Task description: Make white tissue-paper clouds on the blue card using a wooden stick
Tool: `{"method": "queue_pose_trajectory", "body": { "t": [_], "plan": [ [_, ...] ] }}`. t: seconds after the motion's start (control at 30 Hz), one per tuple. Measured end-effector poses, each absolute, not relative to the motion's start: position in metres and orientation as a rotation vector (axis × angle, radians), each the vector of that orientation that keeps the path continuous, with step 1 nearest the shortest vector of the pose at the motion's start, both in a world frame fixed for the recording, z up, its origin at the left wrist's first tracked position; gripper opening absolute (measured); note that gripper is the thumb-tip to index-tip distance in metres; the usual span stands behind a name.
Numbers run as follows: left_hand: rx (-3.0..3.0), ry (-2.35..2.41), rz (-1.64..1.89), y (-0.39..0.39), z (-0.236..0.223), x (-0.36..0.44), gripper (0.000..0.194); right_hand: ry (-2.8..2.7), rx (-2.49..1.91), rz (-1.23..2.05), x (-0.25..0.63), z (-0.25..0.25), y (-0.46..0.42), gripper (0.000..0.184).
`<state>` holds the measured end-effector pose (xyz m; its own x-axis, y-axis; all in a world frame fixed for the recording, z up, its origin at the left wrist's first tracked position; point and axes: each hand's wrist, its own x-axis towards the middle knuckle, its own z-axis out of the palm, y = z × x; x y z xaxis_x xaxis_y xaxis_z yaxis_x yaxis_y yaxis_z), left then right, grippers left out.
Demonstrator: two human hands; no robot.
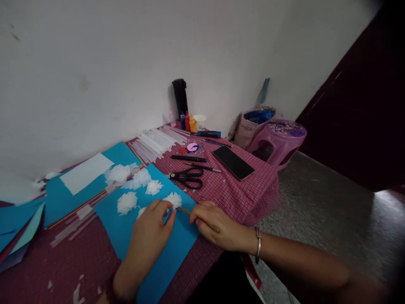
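A blue sheet [169,249] lies on the table in front of me with several white ruffled paper flowers [127,203] on it. With thumb and fingertips, my left hand [152,230] pinches the near edge of one white paper flower [173,199]. My right hand [215,223] is closed round a thin wooden stick [185,210], whose tip meets that flower's lower right edge. Whether the stick is a brush I cannot tell. Another flower is partly hidden behind my left hand. Black-handled scissors [187,177] rest at the sheet's far right edge.
Beyond the scissors are pens [189,158], a phone [233,162] and a pink paint blob [192,147]. White paper strips [155,143], paint bottles [187,122] and a paper cup [200,121] stand farther back. A pink stool [278,141] is past the table's right edge.
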<state>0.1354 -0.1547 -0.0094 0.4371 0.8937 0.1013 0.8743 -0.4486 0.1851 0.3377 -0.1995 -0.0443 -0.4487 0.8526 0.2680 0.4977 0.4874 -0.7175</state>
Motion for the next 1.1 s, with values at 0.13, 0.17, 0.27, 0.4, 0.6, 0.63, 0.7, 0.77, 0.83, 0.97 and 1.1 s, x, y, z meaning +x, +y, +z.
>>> {"method": "queue_pose_trajectory", "body": {
  "t": [0.13, 0.17, 0.27, 0.4, 0.6, 0.63, 0.7, 0.77, 0.83, 0.97, 1.1],
  "plan": [
    [2.634, 1.557, 0.015, -0.140, -0.007, 0.150, 0.018, -2.116, -1.094, 0.742, 0.340, -0.045, -0.197, 0.017],
    [2.673, 1.545, -0.050, -0.139, -0.008, 0.152, 0.017, -2.114, -1.090, 0.742, 0.341, -0.045, -0.197, 0.017],
    [2.761, 1.551, -0.181, -0.137, -0.013, 0.156, 0.016, -2.102, -1.074, 0.739, 0.341, -0.048, -0.196, 0.018],
    [2.809, 1.560, -0.250, -0.134, -0.018, 0.158, 0.023, -2.063, -1.045, 0.741, 0.340, -0.051, -0.195, 0.018],
    [2.809, 1.527, -0.223, -0.133, -0.019, 0.157, 0.020, -1.983, -1.032, 0.785, 0.340, -0.052, -0.196, 0.018],
    [2.808, 1.520, -0.216, -0.133, -0.019, 0.157, 0.020, -1.967, -1.024, 0.787, 0.341, -0.051, -0.196, 0.018],
    [2.809, 1.524, -0.199, -0.133, -0.019, 0.158, 0.020, -1.936, -1.008, 0.787, 0.343, -0.052, -0.197, 0.019],
    [2.813, 1.533, -0.186, -0.133, -0.020, 0.159, 0.020, -1.901, -1.004, 0.794, 0.345, -0.053, -0.200, 0.020],
    [2.814, 1.532, -0.181, -0.132, -0.019, 0.161, 0.020, -1.857, -1.015, 0.827, 0.348, -0.054, -0.203, 0.020],
    [2.696, 1.512, -0.113, -0.129, -0.015, 0.158, 0.024, -1.739, -1.055, 0.973, 0.356, -0.053, -0.209, 0.021],
    [2.458, 1.543, 0.309, -0.126, -0.008, 0.140, 0.027, -1.679, -1.059, 1.055, 0.358, -0.049, -0.210, 0.019]
  ]
}}
